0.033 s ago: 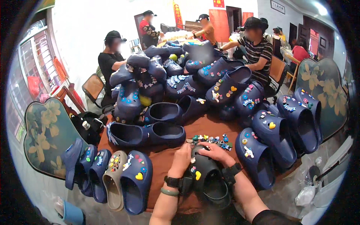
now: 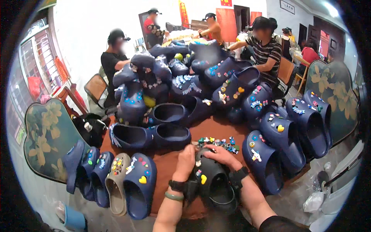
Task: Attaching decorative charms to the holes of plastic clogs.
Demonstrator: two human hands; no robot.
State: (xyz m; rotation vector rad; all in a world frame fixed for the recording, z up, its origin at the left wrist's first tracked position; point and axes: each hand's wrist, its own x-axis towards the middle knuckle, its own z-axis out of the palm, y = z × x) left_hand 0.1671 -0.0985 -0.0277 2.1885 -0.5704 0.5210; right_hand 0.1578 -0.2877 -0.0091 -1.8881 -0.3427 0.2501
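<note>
A black clog [image 2: 211, 181] with small charms on its top, one a yellow heart, lies on the brown table [image 2: 170, 164] in front of me. My left hand [image 2: 186, 156] grips the clog's left side near the toe. My right hand [image 2: 222, 154] rests over the toe with its fingers pressing on the upper. A scatter of small coloured charms [image 2: 218, 142] lies just beyond the toe.
Several navy clogs [image 2: 278, 143] with charms are piled across the table and stacked at right. A row of navy clogs and one beige clog [image 2: 116, 181] stands at left. Several people sit around the far side. Floral chair backs [image 2: 48, 135] flank the table.
</note>
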